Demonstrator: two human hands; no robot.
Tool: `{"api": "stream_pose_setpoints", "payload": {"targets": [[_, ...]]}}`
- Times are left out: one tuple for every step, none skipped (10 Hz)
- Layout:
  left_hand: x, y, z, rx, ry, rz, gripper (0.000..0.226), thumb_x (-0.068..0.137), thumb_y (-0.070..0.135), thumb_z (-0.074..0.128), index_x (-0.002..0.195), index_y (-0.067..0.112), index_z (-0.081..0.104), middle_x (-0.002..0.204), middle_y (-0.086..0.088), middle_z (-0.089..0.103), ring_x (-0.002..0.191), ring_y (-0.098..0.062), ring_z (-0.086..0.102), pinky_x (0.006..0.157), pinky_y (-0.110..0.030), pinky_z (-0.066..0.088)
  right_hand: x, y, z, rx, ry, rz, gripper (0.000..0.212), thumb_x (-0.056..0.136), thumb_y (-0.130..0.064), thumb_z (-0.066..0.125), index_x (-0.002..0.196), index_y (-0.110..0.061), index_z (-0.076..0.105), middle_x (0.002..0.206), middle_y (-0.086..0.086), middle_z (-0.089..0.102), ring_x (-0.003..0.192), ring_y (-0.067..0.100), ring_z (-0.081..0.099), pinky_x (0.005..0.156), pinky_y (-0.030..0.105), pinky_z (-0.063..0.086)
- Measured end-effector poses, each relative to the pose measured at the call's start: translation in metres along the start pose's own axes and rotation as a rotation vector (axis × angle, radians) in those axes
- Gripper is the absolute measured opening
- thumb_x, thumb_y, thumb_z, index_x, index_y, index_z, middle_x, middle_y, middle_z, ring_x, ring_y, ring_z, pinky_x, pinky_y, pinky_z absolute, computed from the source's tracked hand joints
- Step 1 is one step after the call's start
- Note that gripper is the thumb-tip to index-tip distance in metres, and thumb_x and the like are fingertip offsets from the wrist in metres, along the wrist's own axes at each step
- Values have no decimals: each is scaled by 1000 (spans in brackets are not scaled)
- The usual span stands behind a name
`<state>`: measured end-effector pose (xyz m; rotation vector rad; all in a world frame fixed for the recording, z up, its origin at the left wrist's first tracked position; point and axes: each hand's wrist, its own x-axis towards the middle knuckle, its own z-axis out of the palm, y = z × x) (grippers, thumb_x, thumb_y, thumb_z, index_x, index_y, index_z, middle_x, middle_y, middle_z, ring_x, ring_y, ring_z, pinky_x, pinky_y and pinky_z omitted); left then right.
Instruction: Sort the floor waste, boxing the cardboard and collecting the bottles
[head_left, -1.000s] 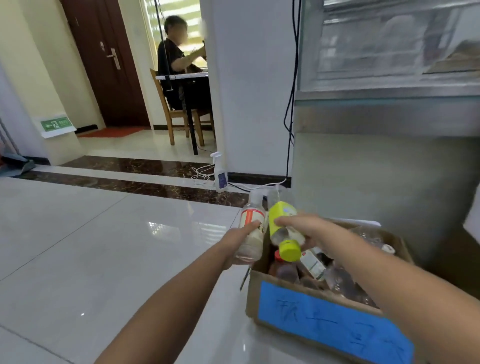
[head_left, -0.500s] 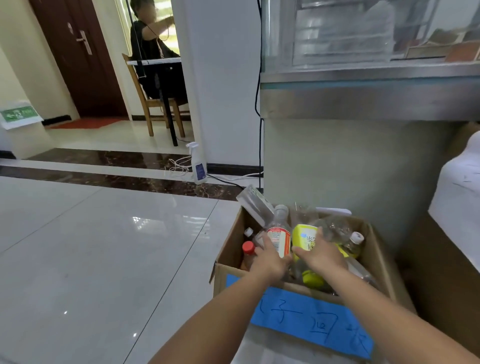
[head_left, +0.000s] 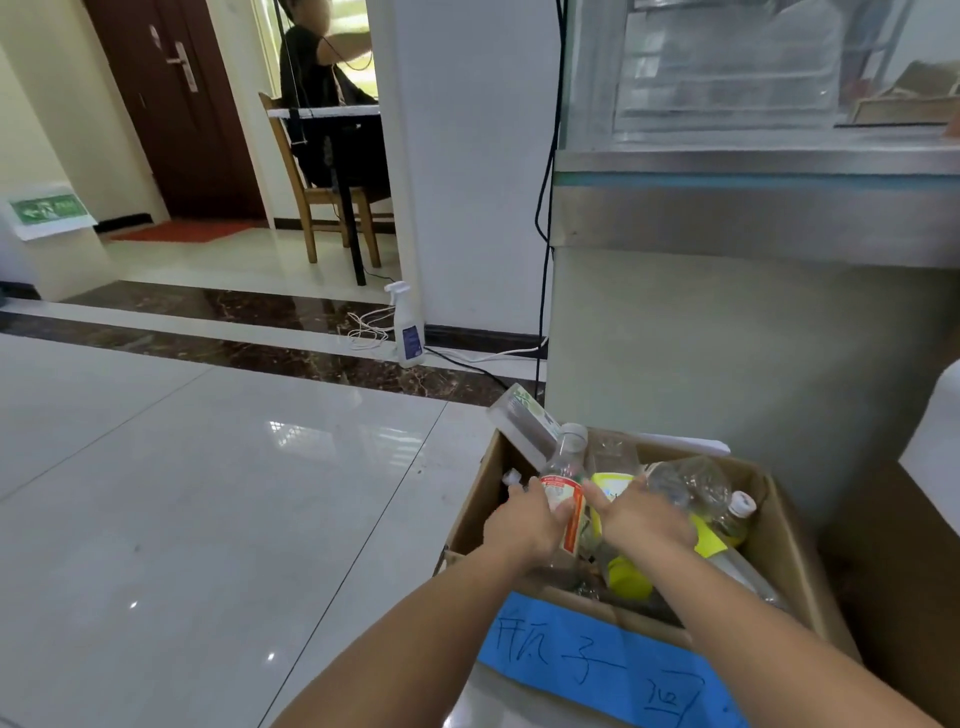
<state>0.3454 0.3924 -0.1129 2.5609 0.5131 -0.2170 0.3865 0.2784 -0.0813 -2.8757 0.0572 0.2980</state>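
Left hand (head_left: 519, 525): I see it just inside the box's near-left corner, fingers curled round the clear bottle at its labelled middle.
Right hand (head_left: 644, 514): over the box's middle, just beside the left hand; thumb and fingers wrap over the yellow bottle from above.
Clear bottle (head_left: 563, 488): held nearly upright inside the box, grey cap up and above the rim, red-and-white label facing me.
Yellow bottle (head_left: 613, 483): inside the box, touching the clear bottle's right side; its yellow cap points down toward the near wall.
Box (head_left: 789, 561): open brown cardboard on the floor, part full of bottles.
Other bottles: a crushed one (head_left: 685, 483) and a white-capped one (head_left: 737, 512) lie toward the box's right wall; a flat clear one (head_left: 519, 421) leans out over the far-left corner.
Blue sheet (head_left: 597, 660): stuck on the box's near wall, handwritten characters on it.
Floor (head_left: 208, 493): glossy pale tile left of the box, with dark marble strips farther off.
Spray bottle (head_left: 408, 327): stands well beyond the box's far-left corner, among loose cables.
Counter (head_left: 727, 338): grey panel right behind the box, steel ledge above.
Person (head_left: 322, 78): seated on a wooden chair far beyond the box, past a pillar.
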Motion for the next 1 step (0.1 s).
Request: {"api": "stream_pose_setpoints", "payload": {"targets": [[-2, 2, -17, 224, 179, 117, 60, 100, 51, 27, 146, 12, 30, 150, -16, 33, 135, -33, 34, 108, -43, 33, 2, 0, -24, -78, 118, -43, 75, 92, -66, 21, 135, -11, 49, 137, 13, 48, 127, 31, 44, 94, 38, 44]]}}
